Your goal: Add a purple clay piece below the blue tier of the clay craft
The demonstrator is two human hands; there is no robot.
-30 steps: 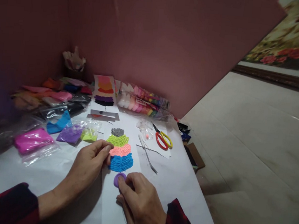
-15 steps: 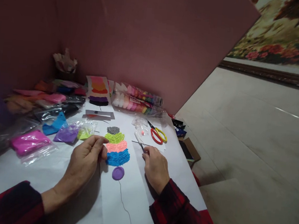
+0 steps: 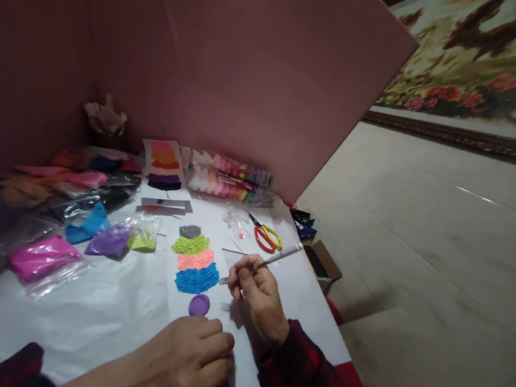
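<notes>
My right hand [image 3: 257, 297] is closed around a small fork [image 3: 283, 254]. Its ridged handle sticks out to the upper right, and the tines point left beside the blue clay band. My left hand [image 3: 187, 357] is curled low over the white paper strip [image 3: 242, 353], just below a flat purple clay disc [image 3: 199, 304]; its fingertips are hidden. Above the disc lie textured clay bands in blue [image 3: 197, 278], pink [image 3: 195, 259] and lime green [image 3: 190, 244], with a grey one [image 3: 190, 231] on top.
Red-and-yellow-handled scissors [image 3: 266, 237] lie beyond my right hand, near crumpled clear plastic [image 3: 236, 220]. Bagged clay, including magenta [image 3: 44, 258] and purple [image 3: 108, 240], spreads at left. Behind stand a finished clay card [image 3: 164, 165] and packs of coloured clay [image 3: 229, 178] against the board.
My left hand has moved down and right, from beside the bands to below the disc. My right hand has turned the tool, so its ridged handle points right and its tines face left.
</notes>
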